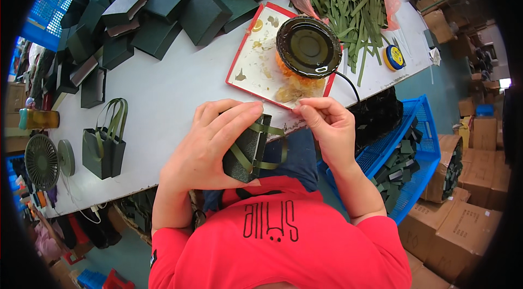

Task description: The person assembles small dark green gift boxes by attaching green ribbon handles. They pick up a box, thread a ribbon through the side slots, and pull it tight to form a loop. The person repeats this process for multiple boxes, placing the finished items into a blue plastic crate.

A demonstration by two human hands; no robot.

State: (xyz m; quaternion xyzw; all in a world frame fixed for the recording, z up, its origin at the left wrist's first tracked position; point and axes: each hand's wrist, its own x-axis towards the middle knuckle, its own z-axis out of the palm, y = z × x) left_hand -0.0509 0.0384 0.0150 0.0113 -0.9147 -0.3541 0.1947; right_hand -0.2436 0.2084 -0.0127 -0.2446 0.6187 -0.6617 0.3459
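Observation:
My left hand (210, 139) is wrapped around a small dark green box (239, 166) at the table's front edge. Olive ribbon (242, 159) crosses the box and loops out from its right side. To the right, my right hand (333, 125) has thumb and forefinger pinched together, apart from the box, near the front corner of a red-rimmed white board (248, 57). Whatever lies in that pinch is too small to make out. On the board stands a round black pot (309, 46) with dark, shiny liquid inside and amber drips below its rim.
Dark green boxes (204, 16) are heaped at the back left. A pink bag holds olive ribbon strips (348, 5). At left stand a green bag-shaped box with handles (103, 150) and a small fan (42, 162). A blue crate (430, 125) and cartons (463, 234) are at right.

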